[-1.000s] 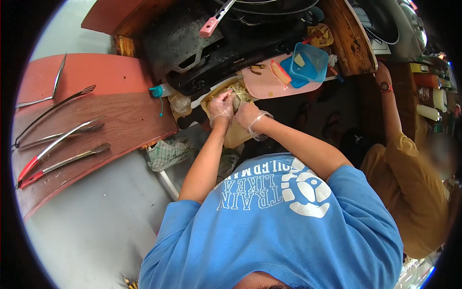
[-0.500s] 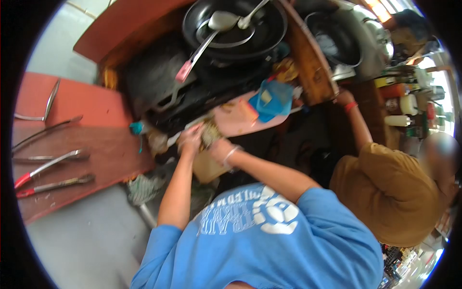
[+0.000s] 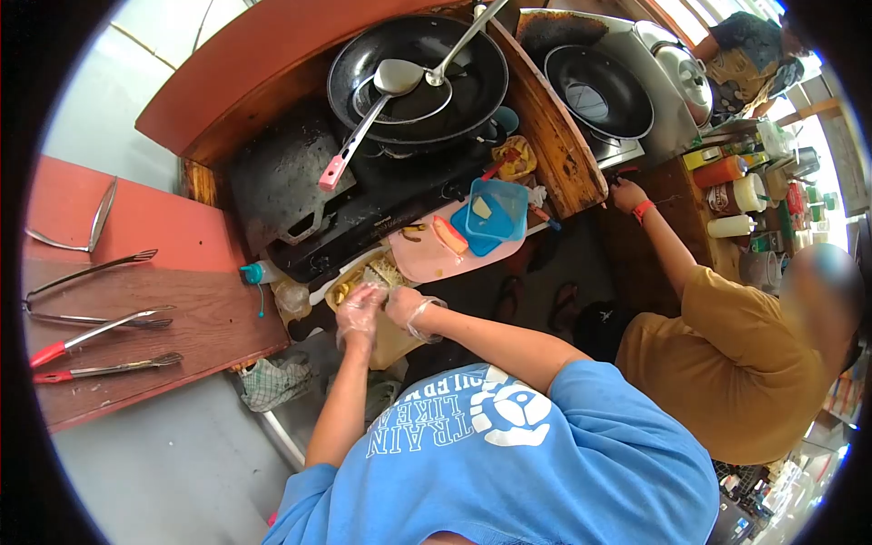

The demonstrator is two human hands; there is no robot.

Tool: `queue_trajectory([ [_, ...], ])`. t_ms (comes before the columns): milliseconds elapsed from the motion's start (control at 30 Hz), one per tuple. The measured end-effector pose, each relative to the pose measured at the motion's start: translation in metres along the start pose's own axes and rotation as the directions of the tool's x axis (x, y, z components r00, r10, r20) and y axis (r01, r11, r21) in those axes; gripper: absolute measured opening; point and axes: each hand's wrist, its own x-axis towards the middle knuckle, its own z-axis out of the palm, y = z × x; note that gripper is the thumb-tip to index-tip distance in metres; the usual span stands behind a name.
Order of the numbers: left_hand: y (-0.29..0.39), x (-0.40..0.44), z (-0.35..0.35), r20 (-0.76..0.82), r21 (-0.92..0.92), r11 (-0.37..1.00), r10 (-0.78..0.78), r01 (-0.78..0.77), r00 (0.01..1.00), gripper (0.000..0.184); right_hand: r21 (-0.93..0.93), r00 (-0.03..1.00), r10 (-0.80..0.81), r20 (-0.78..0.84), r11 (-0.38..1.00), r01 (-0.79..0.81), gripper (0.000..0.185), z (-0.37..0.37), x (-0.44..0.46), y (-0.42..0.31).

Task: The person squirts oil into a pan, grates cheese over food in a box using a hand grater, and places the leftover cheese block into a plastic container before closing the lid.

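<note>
My left hand (image 3: 360,311), in a clear plastic glove, has its fingers pressed together at the near edge of a food container (image 3: 338,292) of pale shredded food (image 3: 385,272). Beside it my right hand (image 3: 406,307), also gloved, is closed at the container's near right side. What either hand pinches is too small and hidden to make out. A pink board (image 3: 425,262) lies just beyond, bearing a blue plastic container (image 3: 496,214) and a red-and-cream piece (image 3: 449,235).
A large wok (image 3: 481,73) with a ladle (image 3: 397,78) sits on the black stove. Several tongs (image 3: 100,332) lie on the red-brown counter (image 3: 218,300) at left. At right, a person in a brown shirt (image 3: 718,363) reaches toward another stove with a pan (image 3: 599,95).
The view has swung, showing more of the wok and the right-hand stove. My hands have shifted toward the container's near edge, leaving more of the shredded food visible.
</note>
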Motion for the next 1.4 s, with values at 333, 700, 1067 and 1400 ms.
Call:
queue_trajectory([
  [333, 0.006, 0.018, -0.004, 0.107, -0.108, 0.99, -0.076, 0.088, 0.991, 0.074, -0.612, 0.928, -0.284, 0.24, 0.698, 0.372, 0.012, 0.014, 0.014, 0.011],
  [700, -0.044, 0.056, -0.006, 0.064, -0.23, 0.941, -0.239, 0.248, 0.969, 0.041, -0.433, 0.962, -0.189, 0.198, 0.864, 0.259, 0.007, 0.048, 0.041, 0.044],
  [1067, -0.007, 0.075, -0.004, -0.112, 0.154, 0.898, -0.398, 0.412, 0.91, 0.039, 0.052, 0.914, -0.352, 0.204, 0.936, 0.349, 0.016, 0.054, 0.045, 0.085],
  [1400, -0.02, 0.074, -0.019, 0.044, 0.236, 0.966, 0.095, -0.102, 0.995, 0.024, -0.74, 0.939, -0.195, 0.283, 0.578, 0.343, 0.022, -0.009, -0.037, -0.001],
])
